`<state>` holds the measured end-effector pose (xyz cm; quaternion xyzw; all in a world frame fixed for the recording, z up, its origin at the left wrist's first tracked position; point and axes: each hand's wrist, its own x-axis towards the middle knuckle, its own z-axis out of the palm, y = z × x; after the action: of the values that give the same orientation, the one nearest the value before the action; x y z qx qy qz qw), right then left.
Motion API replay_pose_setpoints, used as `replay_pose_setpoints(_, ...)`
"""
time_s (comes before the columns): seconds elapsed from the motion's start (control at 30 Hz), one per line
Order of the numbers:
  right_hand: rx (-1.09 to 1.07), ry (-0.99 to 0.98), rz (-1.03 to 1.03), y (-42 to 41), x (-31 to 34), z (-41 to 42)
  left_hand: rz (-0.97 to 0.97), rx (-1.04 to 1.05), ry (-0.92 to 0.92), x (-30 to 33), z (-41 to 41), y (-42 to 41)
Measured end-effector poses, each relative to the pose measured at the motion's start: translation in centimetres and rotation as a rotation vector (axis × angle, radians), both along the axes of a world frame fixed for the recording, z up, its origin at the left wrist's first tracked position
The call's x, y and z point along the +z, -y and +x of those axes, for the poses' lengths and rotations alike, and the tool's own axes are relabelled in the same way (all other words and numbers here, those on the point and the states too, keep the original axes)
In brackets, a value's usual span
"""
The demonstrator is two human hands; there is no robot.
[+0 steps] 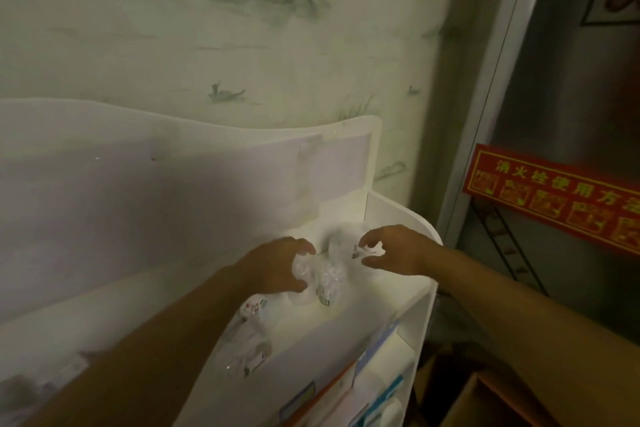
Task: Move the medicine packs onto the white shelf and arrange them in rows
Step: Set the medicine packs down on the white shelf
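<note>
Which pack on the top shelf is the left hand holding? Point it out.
The clear pack at the left of the cluster: the left hand curls round it. The pack beside it lies untouched, and the right hand pinches another.
</note>
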<state>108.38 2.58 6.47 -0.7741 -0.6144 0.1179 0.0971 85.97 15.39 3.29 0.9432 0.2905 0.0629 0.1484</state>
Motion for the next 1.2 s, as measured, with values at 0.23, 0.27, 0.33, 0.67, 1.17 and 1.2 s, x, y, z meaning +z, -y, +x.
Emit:
replay_pose_setpoints(0.23, -0.009, -0.086, 0.044, -1.2, -1.5, 1.9, -0.021, 0.013, -0.175, -4.1, 3.8, -0.3)
replay_pose_setpoints(0.27, -0.001, -0.095, 0.055, -1.5, -1.6, 2.3, -0.016, 0.019, -0.192, -4.4, 4.3, -0.4)
replay_pose_setpoints(0.33, 0.020, -0.102, 0.052, -2.0, -1.7, 3.2, -0.011, 0.038, -0.216, -5.0, 5.4, -0.9)
replay_pose_setpoints(0.67, 0.093, -0.168, 0.014, -4.4, -3.5, 8.8, 0.072, 0.163, -0.138, -6.5, 12.3, -0.7)
replay_pose_setpoints(1.17, 0.251, -0.133, -0.022, -6.1, -3.7, 9.2, 0.264, 0.207, -0.190, -4.0, 10.0, 0.7)
replay_pose_setpoints(1.2, 0.274, -0.125, -0.023, -6.4, -3.4, 8.5, 0.263, 0.222, -0.200, -3.4, 8.9, 0.7)
